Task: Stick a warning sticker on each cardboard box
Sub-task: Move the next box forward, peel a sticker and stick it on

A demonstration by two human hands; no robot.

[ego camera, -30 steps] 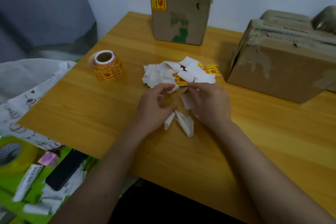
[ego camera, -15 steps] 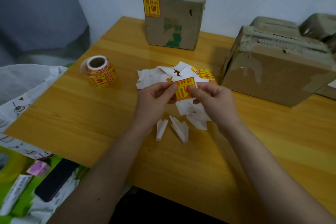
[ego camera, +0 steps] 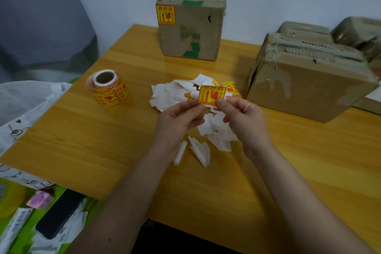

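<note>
Above the wooden table (ego camera: 103, 140), item one: a yellow-and-red warning sticker (ego camera: 212, 96), which we hold raised between both hands, our left hand (ego camera: 177, 117) pinching its left lower edge and our right hand (ego camera: 243, 117) its right lower corner. Item two: white backing scraps (ego camera: 175, 95), heaped beneath. Item three: sticker roll (ego camera: 108, 90), standing to the left. Item four: far cardboard box (ego camera: 191, 27), upright, already labelled. Item five: near cardboard box (ego camera: 309, 80), at right, its front face bare.

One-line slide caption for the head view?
Both hands pinch a warning sticker above backing scraps; right box unlabeled.
</note>
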